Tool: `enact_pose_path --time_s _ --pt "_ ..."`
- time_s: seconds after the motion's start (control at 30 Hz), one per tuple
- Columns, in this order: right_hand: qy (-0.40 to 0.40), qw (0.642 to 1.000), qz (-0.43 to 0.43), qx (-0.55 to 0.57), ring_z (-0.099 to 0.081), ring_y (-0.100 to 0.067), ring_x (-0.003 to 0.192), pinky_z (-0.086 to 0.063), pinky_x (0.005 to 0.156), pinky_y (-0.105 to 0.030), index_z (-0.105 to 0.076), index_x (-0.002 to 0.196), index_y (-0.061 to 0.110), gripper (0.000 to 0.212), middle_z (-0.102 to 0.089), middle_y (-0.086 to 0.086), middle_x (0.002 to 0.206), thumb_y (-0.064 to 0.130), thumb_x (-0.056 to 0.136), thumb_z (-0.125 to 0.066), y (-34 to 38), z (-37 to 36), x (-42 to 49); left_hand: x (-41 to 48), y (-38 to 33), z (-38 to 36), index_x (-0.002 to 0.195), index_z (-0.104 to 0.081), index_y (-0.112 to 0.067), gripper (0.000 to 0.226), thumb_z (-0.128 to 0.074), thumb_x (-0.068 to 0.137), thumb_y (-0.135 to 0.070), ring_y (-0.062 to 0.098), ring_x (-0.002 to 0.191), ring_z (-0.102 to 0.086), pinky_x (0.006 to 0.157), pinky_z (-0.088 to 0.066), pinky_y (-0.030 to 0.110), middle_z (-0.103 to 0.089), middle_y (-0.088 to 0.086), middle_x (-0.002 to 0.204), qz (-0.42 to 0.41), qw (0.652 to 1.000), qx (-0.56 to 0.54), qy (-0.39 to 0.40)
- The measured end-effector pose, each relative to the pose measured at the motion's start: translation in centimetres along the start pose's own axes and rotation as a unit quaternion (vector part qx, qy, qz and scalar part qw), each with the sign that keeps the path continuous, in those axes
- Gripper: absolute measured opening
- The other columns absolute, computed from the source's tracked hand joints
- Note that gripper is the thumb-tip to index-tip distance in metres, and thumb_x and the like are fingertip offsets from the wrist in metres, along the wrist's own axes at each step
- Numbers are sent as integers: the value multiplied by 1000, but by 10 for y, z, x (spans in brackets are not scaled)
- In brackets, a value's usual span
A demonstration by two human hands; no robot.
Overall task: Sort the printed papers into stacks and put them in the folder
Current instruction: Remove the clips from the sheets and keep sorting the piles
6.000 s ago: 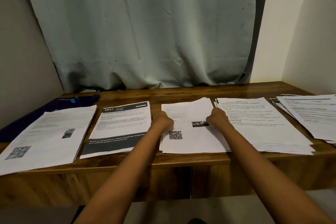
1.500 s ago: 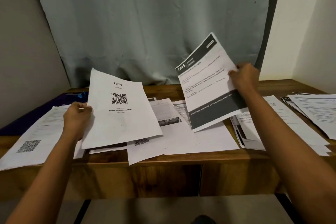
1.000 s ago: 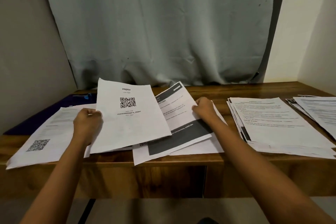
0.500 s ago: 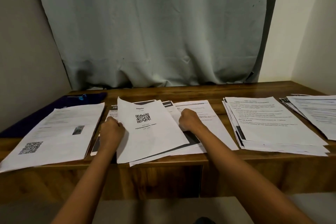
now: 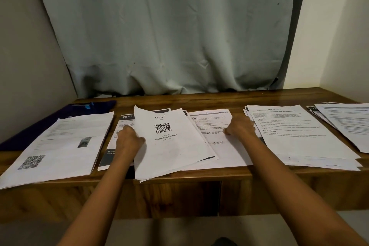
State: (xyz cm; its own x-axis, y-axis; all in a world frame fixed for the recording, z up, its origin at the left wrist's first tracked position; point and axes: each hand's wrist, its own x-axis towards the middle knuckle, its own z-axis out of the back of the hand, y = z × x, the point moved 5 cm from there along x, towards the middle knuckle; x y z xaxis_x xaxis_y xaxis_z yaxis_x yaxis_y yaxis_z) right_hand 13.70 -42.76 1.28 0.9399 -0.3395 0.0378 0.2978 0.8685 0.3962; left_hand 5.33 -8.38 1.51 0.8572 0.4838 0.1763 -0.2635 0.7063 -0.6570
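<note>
Sorting: QR sheet [image 5: 169, 146] clamped by left fingers [image 5: 127, 133] | right fingers [image 5: 229, 131] curled, hold unclear | stack [image 5: 60, 146] left of them likely next.

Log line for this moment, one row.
phase: sorting | left hand: grips QR sheet | right hand: on text sheet, grip unclear | folder: far left, partly under stack
</note>
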Motion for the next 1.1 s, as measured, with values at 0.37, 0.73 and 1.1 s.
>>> enact_pose_path --time_s 0.37,0.73,1.1 --pt "-140 987 40 71 -64 -32 94 -47 70 -32 -63 108 2 23 -66 -16 107 16 89 -65 -2 28 -6 -1 -5 2 95 -55 -1 26 -74 82 -14 22 80 -54 64 -41 27 -63 16 100 -8 1000 15 14" --pt "-367 860 194 298 -58 -16 82 -44 65 -21 -56 108 3 23 -63 -9 100 22 100 -45 32 169 -33 1 -6 3 125 -54 2 44 -69 85 -8 33 117 -54 90 -45 34 -57 19 128 0 999 28 30" --pt "-155 915 166 334 -54 -19 74 -37 60 -21 -57 81 5 14 -60 -7 84 9 93 -54 67 58 -30 -12 -9 14 127 -53 8 50 -27 105 -28 39 123 -47 103 -37 42 -53 28 131 19 996 -90 -6"
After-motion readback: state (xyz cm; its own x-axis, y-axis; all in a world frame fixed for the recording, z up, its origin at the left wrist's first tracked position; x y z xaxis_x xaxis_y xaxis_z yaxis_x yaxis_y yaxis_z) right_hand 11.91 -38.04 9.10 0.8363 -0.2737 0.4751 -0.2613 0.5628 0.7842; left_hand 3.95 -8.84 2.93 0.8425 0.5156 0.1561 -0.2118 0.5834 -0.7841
